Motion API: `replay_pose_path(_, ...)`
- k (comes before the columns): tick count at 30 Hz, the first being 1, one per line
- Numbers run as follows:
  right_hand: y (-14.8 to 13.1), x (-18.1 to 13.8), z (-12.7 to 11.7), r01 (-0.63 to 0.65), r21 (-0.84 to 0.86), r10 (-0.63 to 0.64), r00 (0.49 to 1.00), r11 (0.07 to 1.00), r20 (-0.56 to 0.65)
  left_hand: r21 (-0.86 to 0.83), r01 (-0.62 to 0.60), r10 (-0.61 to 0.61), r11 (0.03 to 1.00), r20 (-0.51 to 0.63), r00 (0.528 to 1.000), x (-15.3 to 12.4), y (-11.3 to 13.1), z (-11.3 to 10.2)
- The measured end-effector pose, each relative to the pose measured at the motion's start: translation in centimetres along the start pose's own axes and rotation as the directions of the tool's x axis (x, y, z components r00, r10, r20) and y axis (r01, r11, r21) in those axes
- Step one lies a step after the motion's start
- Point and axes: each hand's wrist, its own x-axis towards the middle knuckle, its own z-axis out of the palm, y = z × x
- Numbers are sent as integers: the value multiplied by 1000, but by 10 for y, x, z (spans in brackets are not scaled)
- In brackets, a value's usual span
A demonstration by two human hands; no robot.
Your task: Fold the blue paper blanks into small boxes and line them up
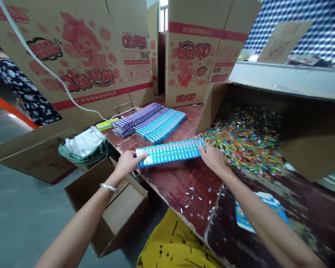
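The row of blue packs [170, 153] is in the middle, at the near side of the red-brown table [181, 182], and your two hands hold it: the left hand [127, 162] grips its left end, the right hand [213, 158] its right end. If one hand presses less, the row could bend and separate (I cannot tell whether its underside touches the table). The packs look glossy and box-shaped; farther lie blue rows [163, 126] and purple rows [139, 117]. At right, shiny, crinkled, colourful pieces [245, 137] lie in a stiff cardboard carton [309, 137].

Behind packet row [170, 153], packet stacks [162, 124] on table [174, 188]; right, candies [245, 137] in carton [309, 139]; lower left, box [128, 223]
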Motion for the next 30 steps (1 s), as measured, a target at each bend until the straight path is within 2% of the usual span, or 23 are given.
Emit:
replay_pose_path(3,-34,53,-28,69,40,-64,990,997,-129,-188,79,-94,979,-74,993,10,-11,-18)
replay_pose_path(5,-57,95,-45,83,74,-68,981,994,-181,-354,111,-142,929,-65,988,22,-15,-25)
replay_pose_path(8,-86,157,-59,97,136,-63,970,986,-236,-628,156,-184,763,22,983,45,-14,-27)
replay_pose_path(10,-100,194,-59,107,179,-58,964,978,-259,-752,209,-204,626,100,974,60,-9,-28)
replay_pose_path(14,-118,256,-40,90,270,-31,976,959,-217,-842,320,-166,433,274,947,85,3,-30)
replay_pose_path(18,-122,304,-14,72,306,-24,987,949,-157,-847,406,-111,343,392,913,111,15,-33)
replay_pose_path(25,-106,360,31,9,362,21,997,932,-80,-814,451,-101,367,447,889,161,30,-22)
replay_pose_path(30,-102,378,66,-4,390,17,999,921,-31,-758,521,-136,392,512,848,176,27,-9)
